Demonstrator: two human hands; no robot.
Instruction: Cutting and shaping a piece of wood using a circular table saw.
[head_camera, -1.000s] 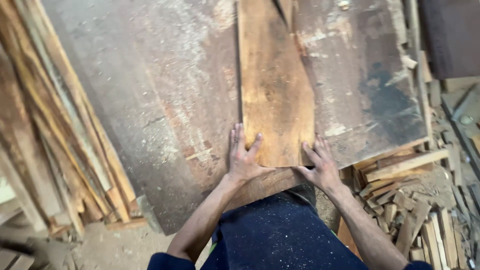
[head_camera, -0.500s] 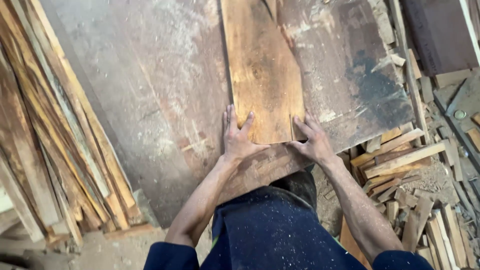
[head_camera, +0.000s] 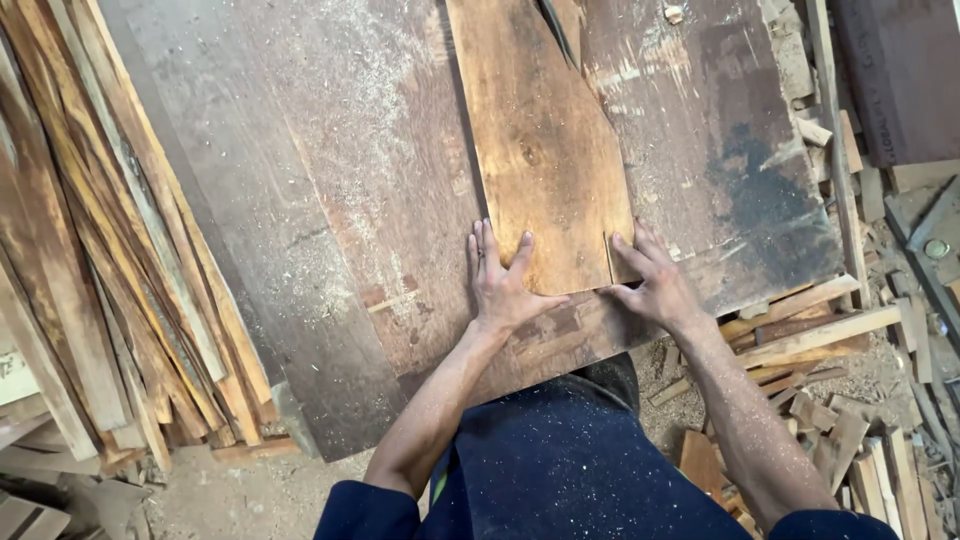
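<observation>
Both hands flat on near end of long orange-brown wooden plank (head_camera: 540, 150), lying on dusty grey-brown table (head_camera: 330, 200). Left hand (head_camera: 503, 283) fingers splayed, right hand (head_camera: 655, 285) fingers spread, gripping nothing. Stacked thin wooden strips (head_camera: 110, 250) leaning left.

Left hand (head_camera: 503, 285) flat, fingers spread, right hand (head_camera: 652, 285) flat alongside

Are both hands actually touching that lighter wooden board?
Touching. The head view shows the left hand flat on the board at its near end, and the right hand with fingers pressed on its near right corner.
</observation>
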